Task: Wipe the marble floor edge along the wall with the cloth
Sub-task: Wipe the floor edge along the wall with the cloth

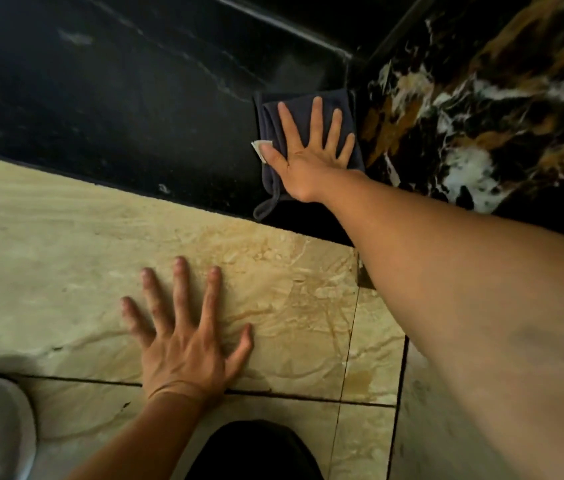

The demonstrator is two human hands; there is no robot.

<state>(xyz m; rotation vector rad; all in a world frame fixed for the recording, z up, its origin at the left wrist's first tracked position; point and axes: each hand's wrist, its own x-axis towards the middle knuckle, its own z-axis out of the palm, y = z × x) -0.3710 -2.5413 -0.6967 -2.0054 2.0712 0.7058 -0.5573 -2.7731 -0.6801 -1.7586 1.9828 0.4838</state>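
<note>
Directly under the flat right hand (311,157) lies the cloth (273,116).

Dim indoor light, wide-angle warp at edges.
Beige floor (66,237) lit warm and soft; black marble (118,81) nearly lost in dark, faint sheen; right forearm (481,323) close, slightly soft.

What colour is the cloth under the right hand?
Dark navy cloth, small white tag; head view.
</note>
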